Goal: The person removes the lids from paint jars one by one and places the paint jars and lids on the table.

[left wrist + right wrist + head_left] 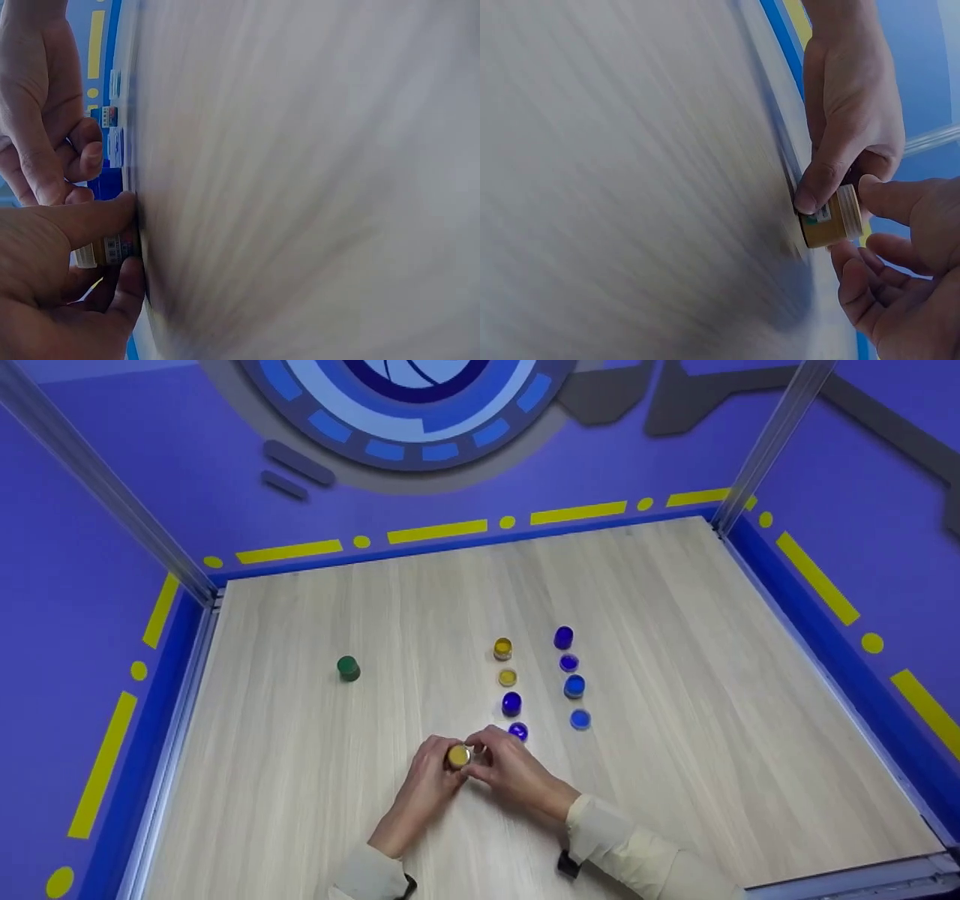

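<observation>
Between my two hands, low over the table, is a small yellow paint jar (458, 757) with a ribbed translucent lid (849, 211). The left hand (430, 769) grips its body, thumb on one side and fingers on the other, and covers part of the label. My right hand (517, 774) comes in from the right, its thumb and fingertips on opposite sides of the lid. Just beyond the right fingers lie a clear violet lid (518, 731) and an uncovered violet jar (511, 703).
Further back stand another yellow jar (502, 648) and its lid (508, 677). To the right are a violet jar (564, 637), a violet lid (568, 663), a blue jar (574, 686) and a blue lid (580, 719). A green jar (348, 668) stands at the left. Blue-purple panels wall the table (262, 750).
</observation>
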### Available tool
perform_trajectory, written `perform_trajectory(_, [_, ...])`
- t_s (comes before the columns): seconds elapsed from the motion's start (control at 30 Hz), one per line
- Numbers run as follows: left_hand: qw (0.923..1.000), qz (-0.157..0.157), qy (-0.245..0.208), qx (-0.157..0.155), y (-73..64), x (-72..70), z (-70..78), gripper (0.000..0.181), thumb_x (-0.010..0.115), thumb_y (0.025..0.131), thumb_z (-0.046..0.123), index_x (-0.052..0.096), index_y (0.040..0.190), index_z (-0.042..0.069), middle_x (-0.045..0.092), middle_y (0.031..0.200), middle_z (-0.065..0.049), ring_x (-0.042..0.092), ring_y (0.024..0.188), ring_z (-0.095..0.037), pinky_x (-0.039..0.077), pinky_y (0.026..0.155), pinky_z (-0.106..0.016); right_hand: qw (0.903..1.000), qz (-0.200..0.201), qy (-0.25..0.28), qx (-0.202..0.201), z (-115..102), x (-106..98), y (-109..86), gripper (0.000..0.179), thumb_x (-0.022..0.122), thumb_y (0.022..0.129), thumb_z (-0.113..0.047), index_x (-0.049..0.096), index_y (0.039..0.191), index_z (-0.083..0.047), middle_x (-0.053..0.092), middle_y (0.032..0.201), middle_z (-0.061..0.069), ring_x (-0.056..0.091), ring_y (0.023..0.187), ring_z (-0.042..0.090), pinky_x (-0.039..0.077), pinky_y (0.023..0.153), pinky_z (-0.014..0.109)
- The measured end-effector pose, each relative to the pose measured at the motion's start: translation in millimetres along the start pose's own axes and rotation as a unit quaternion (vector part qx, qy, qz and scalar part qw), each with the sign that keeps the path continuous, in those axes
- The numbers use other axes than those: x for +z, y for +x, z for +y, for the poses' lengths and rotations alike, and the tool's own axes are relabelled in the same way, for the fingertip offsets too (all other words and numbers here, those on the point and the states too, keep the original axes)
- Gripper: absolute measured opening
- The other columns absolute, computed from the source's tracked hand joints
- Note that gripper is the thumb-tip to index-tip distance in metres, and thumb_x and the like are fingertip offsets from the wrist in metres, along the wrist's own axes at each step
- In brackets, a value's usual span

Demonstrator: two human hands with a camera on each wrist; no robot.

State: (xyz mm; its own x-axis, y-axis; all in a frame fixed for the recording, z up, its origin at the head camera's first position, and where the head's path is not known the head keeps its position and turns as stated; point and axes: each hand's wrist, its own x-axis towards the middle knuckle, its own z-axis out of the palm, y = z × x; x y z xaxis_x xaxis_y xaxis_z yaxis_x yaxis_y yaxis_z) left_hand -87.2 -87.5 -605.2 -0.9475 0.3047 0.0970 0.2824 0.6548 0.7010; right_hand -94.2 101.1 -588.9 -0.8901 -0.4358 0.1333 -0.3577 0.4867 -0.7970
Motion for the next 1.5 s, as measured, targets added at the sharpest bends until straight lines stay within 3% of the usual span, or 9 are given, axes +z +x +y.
perform_trajectory(0.13, [1.0, -0.004, -0.007, -0.001, 0.0, -1.7, -2.2, 0.037, 0.082, 0.088, 0.019, 0.066, 0.116, -0.001, 0.06, 0.108, -0.004, 0.058, 0.1, -0.019, 0.051, 0.088, -0.037, 1.0, 0.001, 0.0, 0.005, -0.8, 5.2, 5.1, 0.035, 0.084, 0.088, -0.018, 0.07, 0.116, -0.001, 0.067, 0.101, 0.007, 0.062, 0.086, 0.017, 0.052, 0.073, 0.025])
perform_trajectory(0.43, [0.9999, 0.002, -0.007, -0.01, -1.8, -0.9, -4.1, 0.034, 0.083, 0.084, -0.002, 0.064, 0.112, -0.001, 0.058, 0.105, -0.005, 0.056, 0.094, -0.016, 0.051, 0.08, -0.031, 0.9997, 0.005, 0.019, 0.014, 3.5, 13.1, 10.4, 0.037, 0.088, 0.083, -0.02, 0.071, 0.113, -0.006, 0.064, 0.1, -0.001, 0.061, 0.088, 0.018, 0.05, 0.074, 0.023])
perform_trajectory(0.73, [0.9999, -0.006, -0.001, 0.01, 1.9, -6.6, -5.6, 0.024, 0.083, 0.084, 0.0, 0.067, 0.102, 0.0, 0.061, 0.096, -0.003, 0.057, 0.088, -0.015, 0.052, 0.077, -0.032, 0.9996, -0.025, 0.007, -0.011, 3.4, 10.0, 11.4, 0.026, 0.081, 0.09, -0.017, 0.071, 0.111, -0.005, 0.064, 0.102, 0.003, 0.056, 0.089, 0.01, 0.048, 0.076, 0.023])
perform_trajectory(0.93, [0.9994, 0.0, -0.006, 0.034, 5.4, -9.0, -7.9, 0.023, 0.084, 0.083, 0.0, 0.068, 0.1, -0.001, 0.062, 0.091, -0.003, 0.057, 0.083, -0.013, 0.051, 0.072, -0.029, 0.9976, -0.044, -0.014, -0.051, 5.6, 7.6, 9.9, 0.027, 0.072, 0.097, -0.011, 0.069, 0.123, -0.004, 0.063, 0.112, 0.006, 0.058, 0.1, 0.013, 0.051, 0.087, 0.03])
perform_trajectory(1.1, [0.9992, 0.002, -0.01, 0.039, 6.3, -7.8, -10.5, 0.029, 0.087, 0.081, 0.005, 0.069, 0.103, -0.001, 0.064, 0.094, -0.005, 0.059, 0.086, -0.016, 0.051, 0.074, -0.031, 0.9983, -0.053, 0.017, -0.016, 8.0, 8.9, 5.1, 0.037, 0.066, 0.099, -0.007, 0.066, 0.136, -0.009, 0.059, 0.114, 0.003, 0.056, 0.102, 0.013, 0.05, 0.09, 0.031])
perform_trajectory(1.3, [0.9998, -0.014, -0.015, 0.007, 8.1, -8.1, -8.1, 0.03, 0.087, 0.081, 0.004, 0.066, 0.102, 0.0, 0.062, 0.096, -0.004, 0.059, 0.089, -0.016, 0.052, 0.077, -0.032, 0.999, -0.024, 0.033, 0.021, 6.0, 7.8, 5.5, 0.049, 0.074, 0.093, -0.006, 0.058, 0.139, 0.003, 0.062, 0.109, 0.005, 0.058, 0.094, 0.016, 0.051, 0.083, 0.029])
perform_trajectory(1.5, [0.9997, -0.022, -0.011, -0.009, 9.8, -8.5, -5.7, 0.03, 0.086, 0.082, 0.006, 0.064, 0.101, 0.001, 0.06, 0.096, -0.003, 0.058, 0.09, -0.017, 0.052, 0.079, -0.034, 0.9994, 0.035, 0.005, 0.005, -1.7, 11.6, 3.9, 0.047, 0.084, 0.087, -0.013, 0.062, 0.125, 0.004, 0.062, 0.103, 0.01, 0.06, 0.09, 0.02, 0.051, 0.077, 0.028])
